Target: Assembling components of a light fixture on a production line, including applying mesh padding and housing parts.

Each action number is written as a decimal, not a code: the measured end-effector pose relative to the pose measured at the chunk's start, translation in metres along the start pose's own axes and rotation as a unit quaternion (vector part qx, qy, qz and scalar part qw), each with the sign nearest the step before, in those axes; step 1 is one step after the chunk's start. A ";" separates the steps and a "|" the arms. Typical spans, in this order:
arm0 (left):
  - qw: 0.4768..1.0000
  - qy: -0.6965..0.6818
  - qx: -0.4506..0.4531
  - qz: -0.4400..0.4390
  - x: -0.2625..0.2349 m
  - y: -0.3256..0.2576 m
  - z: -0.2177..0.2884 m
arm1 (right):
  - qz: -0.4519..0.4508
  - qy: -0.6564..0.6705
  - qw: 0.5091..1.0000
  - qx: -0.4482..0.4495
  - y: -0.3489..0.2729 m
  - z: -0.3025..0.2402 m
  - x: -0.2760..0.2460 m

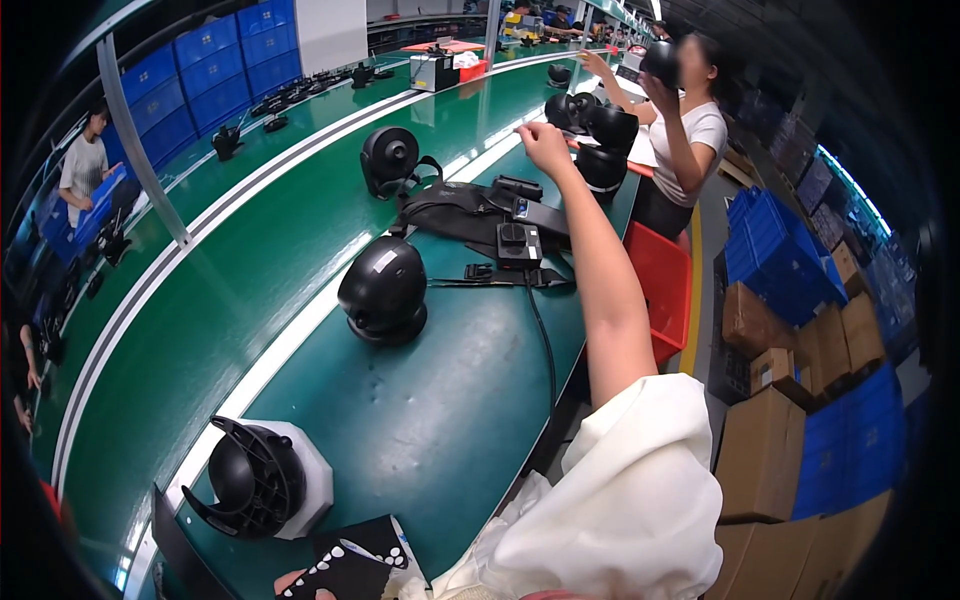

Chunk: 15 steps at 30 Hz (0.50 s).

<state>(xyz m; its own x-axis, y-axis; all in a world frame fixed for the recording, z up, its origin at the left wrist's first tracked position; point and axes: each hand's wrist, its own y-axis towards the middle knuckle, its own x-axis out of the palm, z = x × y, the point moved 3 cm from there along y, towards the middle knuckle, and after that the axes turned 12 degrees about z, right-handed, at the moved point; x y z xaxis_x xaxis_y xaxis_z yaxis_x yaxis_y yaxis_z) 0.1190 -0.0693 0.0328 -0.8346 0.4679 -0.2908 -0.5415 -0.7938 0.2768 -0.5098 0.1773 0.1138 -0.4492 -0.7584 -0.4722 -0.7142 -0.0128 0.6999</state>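
My right arm reaches far across the bench, and my right hand is closed in a pinch near the white edge strip. Whatever it pinches, if anything, is too small to make out. At the bottom, fingertips of my left hand grip a black sheet with white round dots; a pen lies across it. Beside them a black curved shell rests on a white octagonal block. A glossy black rounded housing stands mid-bench. Beyond it lie a black strap harness and a small boxy device with a cable.
Another round black unit stands on the green conveyor. More black housings are stacked ahead, near a co-worker holding one up. A red bin sits right of the bench. Cardboard boxes and blue crates fill the right side.
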 end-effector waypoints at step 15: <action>0.992 -0.099 0.026 -0.070 0.001 0.002 0.013 | 0.567 -0.107 0.797 0.179 -0.124 0.116 -0.295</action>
<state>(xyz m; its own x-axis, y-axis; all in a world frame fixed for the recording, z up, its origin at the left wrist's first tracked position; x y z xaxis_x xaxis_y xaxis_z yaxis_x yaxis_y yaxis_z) 0.1160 -0.0651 0.0452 -0.7510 0.6439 -0.1460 -0.6544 -0.6965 0.2943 -0.3517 0.4781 0.1040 -0.9687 -0.0207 0.2472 0.1261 0.8170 0.5626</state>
